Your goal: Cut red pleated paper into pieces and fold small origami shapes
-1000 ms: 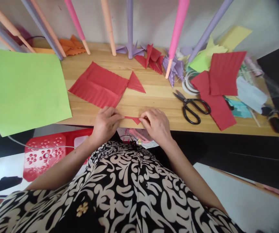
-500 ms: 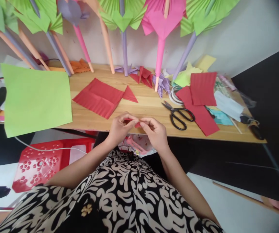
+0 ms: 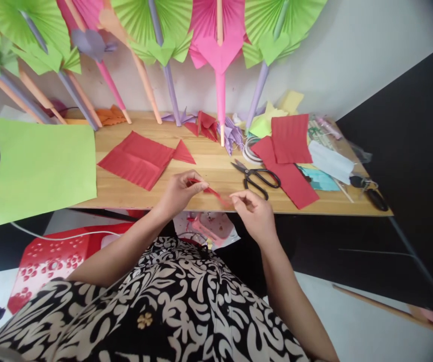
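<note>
A thin red paper strip [image 3: 218, 196] stretches between my two hands over the table's front edge. My left hand [image 3: 184, 193] pinches its left part between thumb and fingers, and a bit of red shows inside the curled fingers. At the strip's blurred right end, the thumb and fingertips of my right hand [image 3: 254, 213] are pinched together. Behind my left hand lie a creased red paper square [image 3: 137, 158] and a small red paper triangle [image 3: 184, 152]. Black-handled scissors [image 3: 256, 176] rest just beyond my right hand, blades pointing left.
A green paper sheet [image 3: 45, 168] overhangs the table's front edge at left. Red paper pieces [image 3: 291, 138], a white mask [image 3: 329, 162] and keys [image 3: 376, 198] lie at right. Paper fans [image 3: 218, 55] on rolled sticks lean on the wall. A red plastic stool [image 3: 50, 266] stands below.
My hands have drawn apart, the right one moving right and down, and the red strip now shows stretched between them. The view has shifted, so the table's things appear farther left.
</note>
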Available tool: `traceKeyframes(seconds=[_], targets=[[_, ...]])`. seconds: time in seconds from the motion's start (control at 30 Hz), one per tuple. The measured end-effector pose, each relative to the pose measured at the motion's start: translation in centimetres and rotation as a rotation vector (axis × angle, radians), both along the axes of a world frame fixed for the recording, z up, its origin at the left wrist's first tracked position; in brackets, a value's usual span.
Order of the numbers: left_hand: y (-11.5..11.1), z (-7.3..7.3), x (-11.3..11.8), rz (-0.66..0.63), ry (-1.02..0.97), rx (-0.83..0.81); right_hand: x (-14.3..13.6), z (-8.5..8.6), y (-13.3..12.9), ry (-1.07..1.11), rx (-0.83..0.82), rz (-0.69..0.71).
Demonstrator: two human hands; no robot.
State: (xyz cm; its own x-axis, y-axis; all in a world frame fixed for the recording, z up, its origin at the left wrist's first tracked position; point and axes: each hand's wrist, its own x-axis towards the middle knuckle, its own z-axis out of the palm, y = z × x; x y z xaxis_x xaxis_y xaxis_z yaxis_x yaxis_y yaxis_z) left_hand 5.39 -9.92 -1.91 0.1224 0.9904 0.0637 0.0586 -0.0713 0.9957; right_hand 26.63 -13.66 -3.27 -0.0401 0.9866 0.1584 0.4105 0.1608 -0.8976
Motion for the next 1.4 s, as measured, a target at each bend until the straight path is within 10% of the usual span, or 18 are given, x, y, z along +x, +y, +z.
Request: traceKeyframes(seconds=[0.37,0.53,0.8,1.17,1.4], targets=[[0.3,0.0,0.3,-0.038,-0.083,0.007,-2.6,1.4,1.0,-0.156,0.1,0.117],[1.2,0.1,-3.4,0.196,-0.175,0.084,-4.2,0.8,0.1,0.408,-0.248,0.072],[-1.7,-0.8,-4.1,-0.326,-0.258,-0.098,-9.4,-0.3,-0.9,0.983,-0.613,0.272],[-2.7,-1.8,-5.3,0.059,-0.455,-0.11,-11.6,-0.5,-1.3,0.506,-0.253,0.16],[-3.0,-1.8,-3.8,0.092,-0.501,-0.207,-12.5,-0.2,-1.7,0.176,-0.066,-0.029]])
